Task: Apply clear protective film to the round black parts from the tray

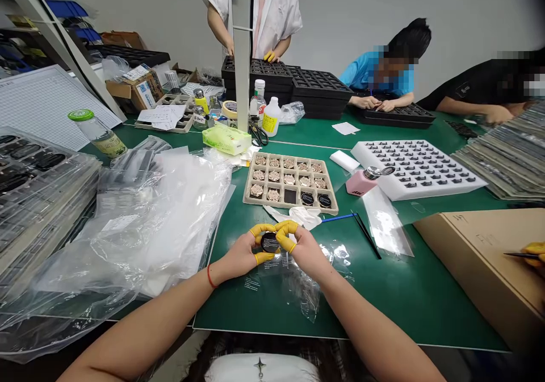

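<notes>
In the head view, the left hand (242,254) pinches a dark, printed disc (269,243) between thumb and fingers, while the right hand (307,252) closes thumb and finger on its right edge. Yellow covers sheath the fingertips. The disc is held above the green worktop (383,297), on the near side of a beige tray (331,190) of round pieces. A white cloth (304,217) lies between; black tweezers (367,234) and a pink bottle (360,184) are to the right.

Nothing can be read: print on the black disc (269,243) in front of the tray (334,205) and on the pink bottle (360,183) right of it is too small.
</notes>
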Available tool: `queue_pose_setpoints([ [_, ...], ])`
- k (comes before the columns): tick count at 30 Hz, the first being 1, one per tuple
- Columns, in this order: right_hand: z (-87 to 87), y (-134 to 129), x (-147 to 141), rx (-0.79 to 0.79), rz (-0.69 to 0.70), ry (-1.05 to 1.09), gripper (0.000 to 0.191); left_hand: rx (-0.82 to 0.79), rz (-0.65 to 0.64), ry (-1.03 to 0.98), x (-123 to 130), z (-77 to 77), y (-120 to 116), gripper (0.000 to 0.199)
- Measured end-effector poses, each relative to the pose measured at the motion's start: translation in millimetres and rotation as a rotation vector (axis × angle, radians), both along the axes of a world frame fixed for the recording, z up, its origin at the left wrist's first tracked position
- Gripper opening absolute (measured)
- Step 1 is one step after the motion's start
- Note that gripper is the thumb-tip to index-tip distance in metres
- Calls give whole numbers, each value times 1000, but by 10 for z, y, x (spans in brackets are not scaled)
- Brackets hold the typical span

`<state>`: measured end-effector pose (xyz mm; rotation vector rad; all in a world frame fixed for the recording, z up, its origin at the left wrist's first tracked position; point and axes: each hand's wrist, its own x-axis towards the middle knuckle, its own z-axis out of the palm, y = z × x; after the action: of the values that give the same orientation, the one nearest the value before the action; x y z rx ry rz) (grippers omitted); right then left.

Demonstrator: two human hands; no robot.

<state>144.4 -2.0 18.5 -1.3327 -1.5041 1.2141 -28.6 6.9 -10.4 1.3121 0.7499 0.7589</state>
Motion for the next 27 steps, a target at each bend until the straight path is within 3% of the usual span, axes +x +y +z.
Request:
queue_pose_setpoints([
  [19, -22, -2, -23, 59, -28, -74, 9, -3, -40, 64, 4, 75, 2, 51],
  [27, -32, -7, -36, 113, -36, -133, 9, -43, -31, -2, 16, 24, 6, 51],
])
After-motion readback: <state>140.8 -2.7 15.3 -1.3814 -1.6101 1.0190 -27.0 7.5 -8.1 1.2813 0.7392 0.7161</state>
